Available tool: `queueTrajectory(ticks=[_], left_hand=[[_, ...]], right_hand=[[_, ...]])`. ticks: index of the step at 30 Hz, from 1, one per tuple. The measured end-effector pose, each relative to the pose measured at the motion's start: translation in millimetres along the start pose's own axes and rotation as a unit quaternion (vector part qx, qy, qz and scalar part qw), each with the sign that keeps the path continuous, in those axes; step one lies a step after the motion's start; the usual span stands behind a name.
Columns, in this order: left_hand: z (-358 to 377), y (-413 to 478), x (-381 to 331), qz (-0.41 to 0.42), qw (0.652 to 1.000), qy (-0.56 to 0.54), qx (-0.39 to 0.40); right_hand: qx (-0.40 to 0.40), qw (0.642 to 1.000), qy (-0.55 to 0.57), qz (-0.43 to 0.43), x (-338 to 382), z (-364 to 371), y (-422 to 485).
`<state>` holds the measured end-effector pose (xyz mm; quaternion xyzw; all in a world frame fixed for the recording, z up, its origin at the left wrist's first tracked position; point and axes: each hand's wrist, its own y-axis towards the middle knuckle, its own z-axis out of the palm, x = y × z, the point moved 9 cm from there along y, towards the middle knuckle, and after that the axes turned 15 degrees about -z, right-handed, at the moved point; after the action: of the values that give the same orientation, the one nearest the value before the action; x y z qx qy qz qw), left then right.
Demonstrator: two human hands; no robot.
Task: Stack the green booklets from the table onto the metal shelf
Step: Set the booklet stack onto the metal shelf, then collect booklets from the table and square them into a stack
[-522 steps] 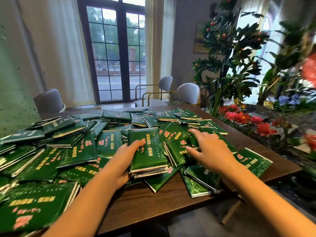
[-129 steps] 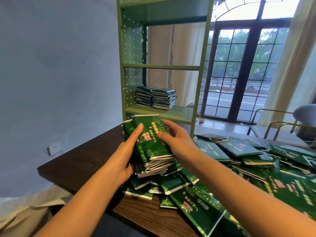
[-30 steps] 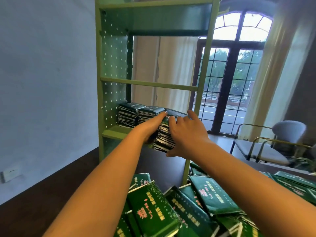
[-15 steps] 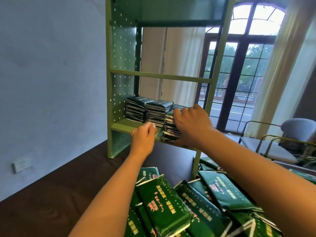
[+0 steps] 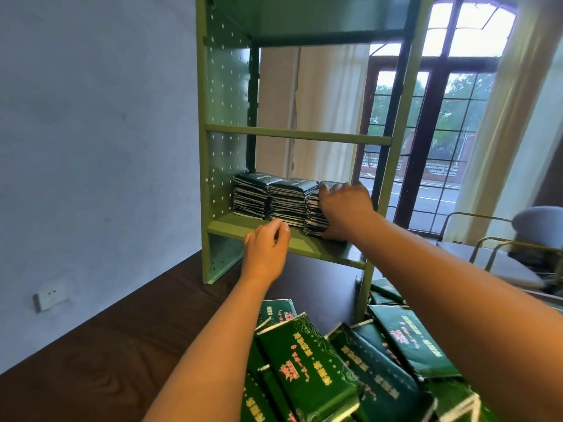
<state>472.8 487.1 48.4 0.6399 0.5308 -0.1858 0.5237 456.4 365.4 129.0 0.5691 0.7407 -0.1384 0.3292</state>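
Green booklets (image 5: 307, 370) lie heaped on the desk (image 5: 122, 345) below the metal shelf (image 5: 225, 117), whose lower board (image 5: 307, 245) carries three stacks (image 5: 286, 199) side by side. Right grip (image 5: 344, 208) clasps the rightmost stack (image 5: 313, 219), fingers (image 5: 327, 188) curled over its top. Left grip (image 5: 266, 248) hovers at the board's front edge, just in front of the stacks, loosely clenched, holding nothing.

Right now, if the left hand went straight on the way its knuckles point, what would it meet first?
Most likely the front of the middle stack of booklets on the metal shelf; the left hand is at the board's front edge, though depth is unclear.
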Motion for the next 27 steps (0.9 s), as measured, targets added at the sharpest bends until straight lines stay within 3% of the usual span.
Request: queueTrajectory(ticks=[6,16,23,27], left_hand=[[0.8,-0.2,0.5,-0.003,1.0,-0.003,0.007],[-0.2,0.3,-4.5,-0.01,1.0,0.015,0.02],[3.7,6.5,-13.7,-0.044,0.991,0.09,0.086],[0.5,1.6,-29.9,-0.012,0.983,0.131,0.125]], right_hand=[[0.072,0.996,0.048,0.033,-12.6,20.8,15.9],[0.112,0.984,0.129,0.045,-17.9,19.7,8.5],[-0.036,0.991,0.128,-0.025,4.6,-9.6,-14.3],[-0.067,0.987,0.112,-0.094,20.2,-20.1,-47.5]])
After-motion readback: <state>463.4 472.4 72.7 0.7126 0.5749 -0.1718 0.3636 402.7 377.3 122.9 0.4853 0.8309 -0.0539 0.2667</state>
